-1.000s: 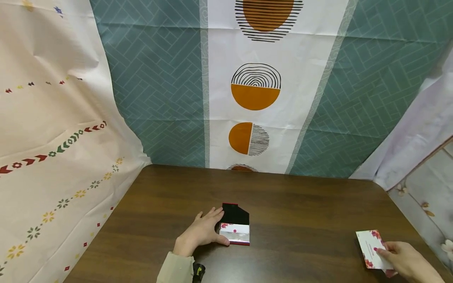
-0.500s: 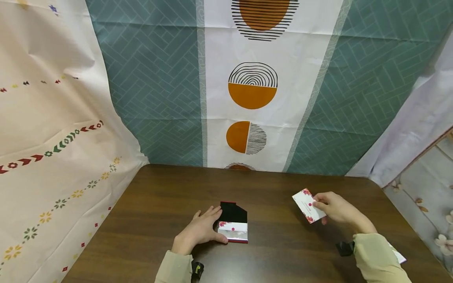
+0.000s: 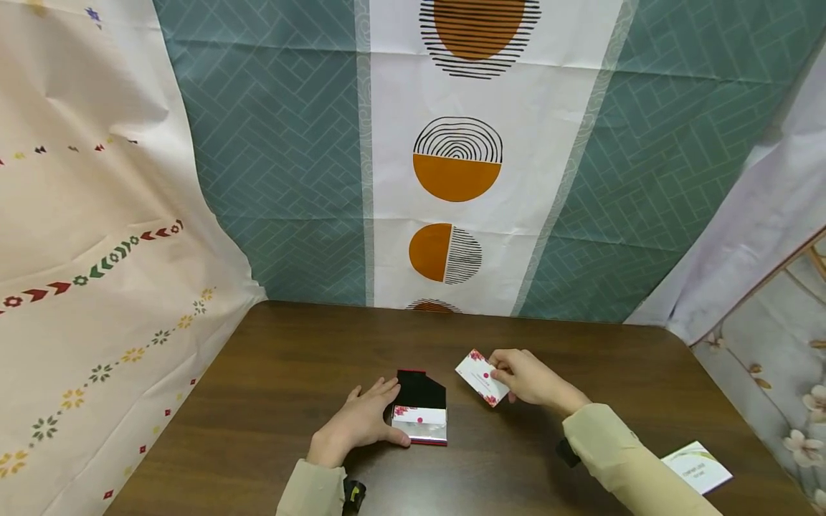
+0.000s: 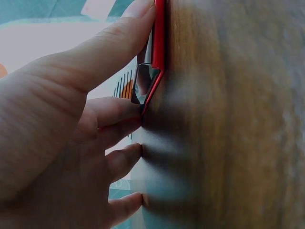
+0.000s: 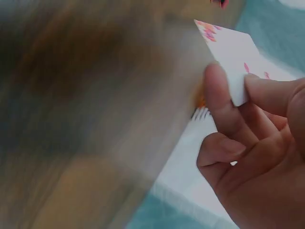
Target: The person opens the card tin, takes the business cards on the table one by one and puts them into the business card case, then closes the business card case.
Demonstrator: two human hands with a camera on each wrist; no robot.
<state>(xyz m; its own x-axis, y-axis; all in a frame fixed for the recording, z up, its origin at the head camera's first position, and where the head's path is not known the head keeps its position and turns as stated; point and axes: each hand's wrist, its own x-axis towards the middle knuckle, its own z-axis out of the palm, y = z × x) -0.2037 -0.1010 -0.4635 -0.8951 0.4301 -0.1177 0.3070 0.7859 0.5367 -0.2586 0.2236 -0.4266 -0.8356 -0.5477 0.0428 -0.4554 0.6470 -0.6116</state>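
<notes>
A business card case [image 3: 419,430] lies with its black-lined lid [image 3: 421,389] raised back, and a white card with pink flowers shows inside it. My left hand [image 3: 356,424] spreads beside its left side; the thumb rests on the near left corner, and the index fingertip is at the lid's edge. In the left wrist view the red rim [image 4: 158,38] passes under the thumb, and the other fingertips touch the table. My right hand [image 3: 530,378] pinches a white business card [image 3: 479,378] with pink flowers between thumb and fingers, raised to the right of the case.
A different white business card [image 3: 698,467] with a green-gold curve lies at the right, partly behind the right sleeve [image 3: 629,455]. The brown wooden table [image 3: 310,344] ends at a hanging patterned cloth [image 3: 310,179]. More cloths hang on both sides.
My right hand has carried the pinched card from the far right leftward to near the case. The other card has come into view behind that arm. My left hand has stayed put.
</notes>
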